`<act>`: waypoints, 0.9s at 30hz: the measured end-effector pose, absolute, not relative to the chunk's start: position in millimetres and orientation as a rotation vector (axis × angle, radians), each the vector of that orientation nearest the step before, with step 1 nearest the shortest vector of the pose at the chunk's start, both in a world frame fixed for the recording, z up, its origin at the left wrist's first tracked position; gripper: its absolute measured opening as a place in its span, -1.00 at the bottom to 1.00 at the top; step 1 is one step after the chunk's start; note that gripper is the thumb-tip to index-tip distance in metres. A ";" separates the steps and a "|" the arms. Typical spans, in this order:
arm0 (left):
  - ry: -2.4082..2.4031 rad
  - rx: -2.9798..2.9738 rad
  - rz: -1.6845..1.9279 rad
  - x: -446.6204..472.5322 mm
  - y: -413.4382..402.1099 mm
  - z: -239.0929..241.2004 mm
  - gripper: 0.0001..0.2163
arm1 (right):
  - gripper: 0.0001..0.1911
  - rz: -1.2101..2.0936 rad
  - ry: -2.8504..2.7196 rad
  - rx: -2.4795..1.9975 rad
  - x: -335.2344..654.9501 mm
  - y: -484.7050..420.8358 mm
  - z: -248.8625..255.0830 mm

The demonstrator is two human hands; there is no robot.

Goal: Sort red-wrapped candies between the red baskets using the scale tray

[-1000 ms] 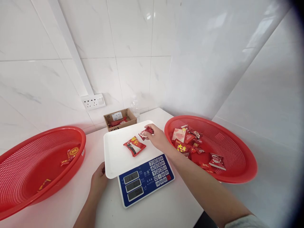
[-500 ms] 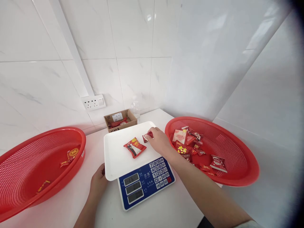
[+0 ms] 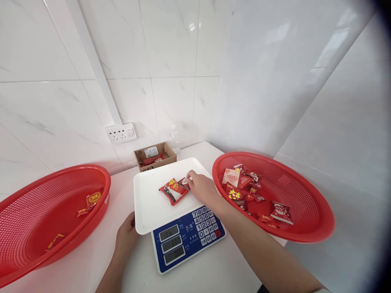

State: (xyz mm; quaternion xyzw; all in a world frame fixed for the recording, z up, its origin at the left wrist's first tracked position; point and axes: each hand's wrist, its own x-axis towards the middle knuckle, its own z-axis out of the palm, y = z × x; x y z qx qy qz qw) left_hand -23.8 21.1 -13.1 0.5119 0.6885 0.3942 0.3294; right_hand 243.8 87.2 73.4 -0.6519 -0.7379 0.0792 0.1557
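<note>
My right hand [image 3: 204, 188] is over the white weighing tray [image 3: 146, 203], with fingers closed on the edge of a small dark red snack packet [image 3: 184, 183]. That packet lies against a larger red snack packet [image 3: 173, 191] with yellow lettering, which rests flat on the tray. Beneath the tray, the digital scale [image 3: 189, 240] shows its blue keypad and three displays. My left hand [image 3: 126, 236] is curled beside the tray's near left corner; a bit of something dark shows at its fingers, which are partly hidden.
A red mesh basket [image 3: 320, 211] at right contains several snack packets. Another red basket [image 3: 102, 175] at left has a few packets. Behind the tray stand a small cardboard box [image 3: 167, 154] with red packets and a clear plastic bottle [image 3: 174, 140], near the tiled wall.
My right hand has moved slightly left and down, bringing the small packet against the larger one. The left hand stays in place.
</note>
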 end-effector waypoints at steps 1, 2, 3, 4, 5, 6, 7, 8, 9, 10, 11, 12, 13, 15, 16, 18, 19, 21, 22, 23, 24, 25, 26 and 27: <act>1.799 1.335 1.028 -23.7 21.0 -12.8 -0.56 | -0.77 0.209 -2.119 -1.856 243.5 87.0 74.3; 1.800 1.332 1.023 -23.4 20.9 -12.2 -0.56 | -0.77 0.189 -2.124 -1.843 243.1 86.4 75.7; 1.804 1.329 1.023 -22.9 20.9 -11.5 -0.56 | -0.76 0.167 -2.130 -1.824 242.6 85.2 77.4; 1.808 1.328 1.022 -22.4 20.9 -10.7 -0.56 | -0.75 0.149 -2.139 -1.797 241.9 83.3 79.1; 1.813 1.328 1.022 -21.8 20.9 -9.8 -0.56 | -0.74 0.138 -2.154 -1.762 240.9 80.7 80.7; 1.819 1.328 1.024 -21.3 21.0 -8.9 -0.57 | -0.73 0.135 -2.174 -1.719 239.4 77.6 82.1; 1.824 1.329 1.024 -20.8 21.0 -8.1 -0.57 | -0.71 0.141 -2.200 -1.671 237.6 74.1 82.9; 1.827 1.329 1.023 -20.4 20.9 -7.5 -0.58 | -0.69 0.152 -2.231 -1.620 235.3 70.4 83.1; 1.828 1.328 1.022 -20.2 20.8 -7.0 -0.58 | -0.66 0.178 -2.270 -1.564 232.8 67.0 82.7; 1.828 1.329 1.020 -20.1 20.6 -6.8 -0.57 | -0.63 0.223 -2.321 -1.508 230.2 64.2 81.6; 1.828 1.329 1.018 -20.3 20.4 -6.9 -0.57 | -0.60 0.281 -2.378 -1.455 227.5 62.2 80.0; 1.825 1.332 1.016 -20.6 20.3 -7.4 -0.56 | -0.56 0.346 -2.433 -1.407 224.8 61.4 78.0; 1.823 1.337 1.017 -21.1 20.3 -8.1 -0.56 | -0.53 0.409 -2.479 -1.369 222.3 61.8 75.8; 1.825 1.354 1.021 -22.3 20.9 -10.5 -0.56 | -0.49 0.491 -2.527 -1.324 217.9 65.9 72.3; 1.830 1.360 1.027 -23.0 21.5 -11.9 -0.56 | -0.49 0.497 -2.528 -1.321 216.2 68.9 71.5; 1.838 1.358 1.041 -24.3 22.8 -14.6 -0.58 | -0.50 0.492 -2.510 -1.336 214.4 74.4 72.6; 1.840 1.352 1.051 -24.9 23.3 -15.6 -0.58 | -0.50 0.486 -2.496 -1.351 215.1 76.0 74.7; 1.826 1.361 1.049 -26.2 23.7 -16.8 -0.57 | -0.47 0.471 -2.464 -1.390 221.5 75.3 82.0; 1.821 1.370 1.042 -27.2 23.7 -17.3 -0.57 | -0.46 0.467 -2.438 -1.397 228.1 73.1 86.6; 1.815 1.385 1.025 -28.5 23.7 -18.0 -0.55 | -0.45 0.465 -2.405 -1.397 237.6 70.0 91.5; 1.825 1.395 1.017 -30.2 24.1 -19.1 -0.54 | -0.44 0.462 -2.368 -1.400 250.0 66.3 96.3; 1.836 1.403 1.005 -32.2 24.9 -20.9 -0.54 | -0.44 0.458 -2.328 -1.421 265.5 62.4 100.5; 1.849 1.416 0.987 -34.4 26.2 -23.2 -0.54 | -0.44 0.451 -2.291 -1.471 283.8 58.3 103.8; 1.876 1.424 0.991 -36.5 28.2 -26.1 -0.54 | -0.44 0.434 -2.262 -1.564 304.5 54.4 105.9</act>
